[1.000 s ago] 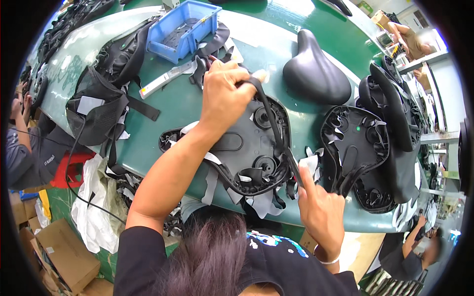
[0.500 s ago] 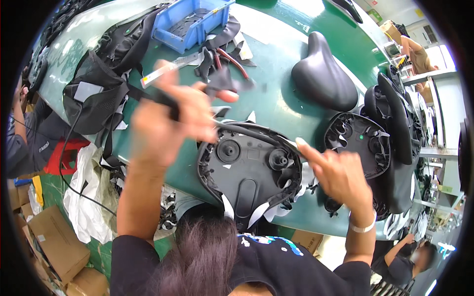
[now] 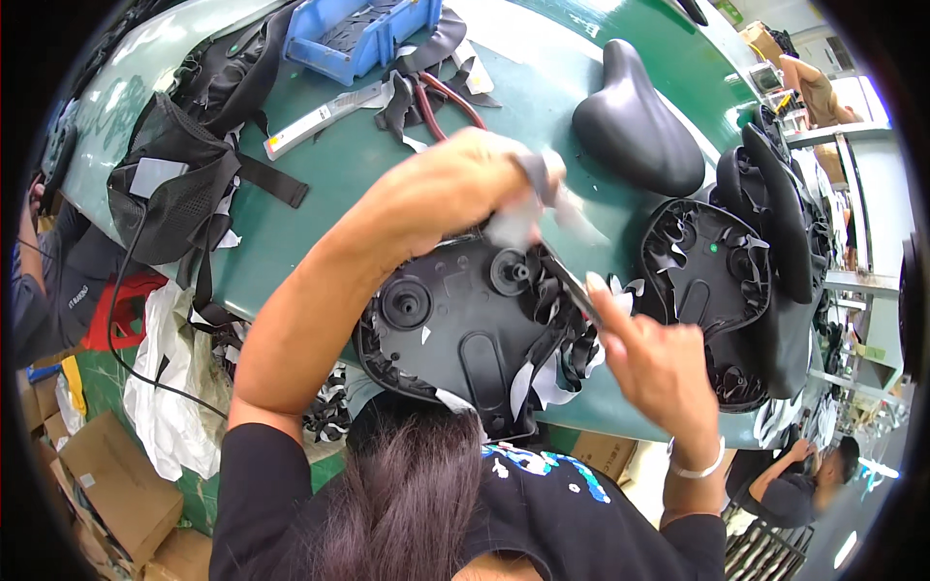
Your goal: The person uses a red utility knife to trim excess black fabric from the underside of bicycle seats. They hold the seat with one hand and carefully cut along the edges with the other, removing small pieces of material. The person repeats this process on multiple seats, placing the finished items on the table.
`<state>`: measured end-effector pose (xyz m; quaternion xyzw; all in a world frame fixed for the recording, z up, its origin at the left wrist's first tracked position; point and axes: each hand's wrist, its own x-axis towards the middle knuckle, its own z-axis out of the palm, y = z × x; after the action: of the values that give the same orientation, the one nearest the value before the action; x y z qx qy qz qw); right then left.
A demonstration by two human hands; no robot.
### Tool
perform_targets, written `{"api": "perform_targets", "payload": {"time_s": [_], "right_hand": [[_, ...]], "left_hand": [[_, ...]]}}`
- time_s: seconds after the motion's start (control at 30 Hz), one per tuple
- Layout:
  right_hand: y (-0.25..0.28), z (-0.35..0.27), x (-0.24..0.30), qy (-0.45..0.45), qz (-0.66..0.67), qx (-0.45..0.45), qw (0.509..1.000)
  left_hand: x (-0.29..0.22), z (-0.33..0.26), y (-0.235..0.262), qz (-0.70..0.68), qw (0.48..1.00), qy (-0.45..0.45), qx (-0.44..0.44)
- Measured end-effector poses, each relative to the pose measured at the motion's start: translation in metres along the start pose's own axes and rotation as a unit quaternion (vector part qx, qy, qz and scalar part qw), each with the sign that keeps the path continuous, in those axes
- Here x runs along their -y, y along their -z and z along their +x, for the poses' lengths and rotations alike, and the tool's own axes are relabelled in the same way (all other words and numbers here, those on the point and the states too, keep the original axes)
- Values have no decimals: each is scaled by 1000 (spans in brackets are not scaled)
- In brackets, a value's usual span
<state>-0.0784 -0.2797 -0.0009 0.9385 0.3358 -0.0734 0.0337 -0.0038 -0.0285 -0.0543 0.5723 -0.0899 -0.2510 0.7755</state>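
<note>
The left hand's (image 3: pixel 475 184) fingers seem to pinch a blurred dark-grey strip (image 3: pixel 539 180); the right hand's (image 3: pixel 661 373) curl around a slim dark tool (image 3: pixel 573 286). Below the left fingers lies an upturned black plastic saddle base (image 3: pixel 446 353), seemingly part-trimmed: loose white-backed black flaps (image 3: pixel 554 382) remain nearer the wearer than the right fingertips.

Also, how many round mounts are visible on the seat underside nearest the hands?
2: the left round mount and the right round mount, higher in the picture. The left hand may hide others.
</note>
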Motion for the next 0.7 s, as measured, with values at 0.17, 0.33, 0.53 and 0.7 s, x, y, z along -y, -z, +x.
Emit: {"api": "perform_targets", "payload": {"time_s": [0.17, 0.33, 0.53, 0.7], "right_hand": [[-12, -38, 38, -137, 176, 33, 974], [-37, -54, 66, -262, 486, -10, 834], [-86, 7, 47, -182, 470, -241, 829], [-51, 38, 19, -135, 604, -236, 749]], "left_hand": [[-22, -12, 46, -299, 905, -287, -94], [-33, -94, 89, 18, 768, -548, -332], [2, -118, 45, 676, 649, 173, -301], [-4, -94, 16, 374, 912, -67, -155]]}}
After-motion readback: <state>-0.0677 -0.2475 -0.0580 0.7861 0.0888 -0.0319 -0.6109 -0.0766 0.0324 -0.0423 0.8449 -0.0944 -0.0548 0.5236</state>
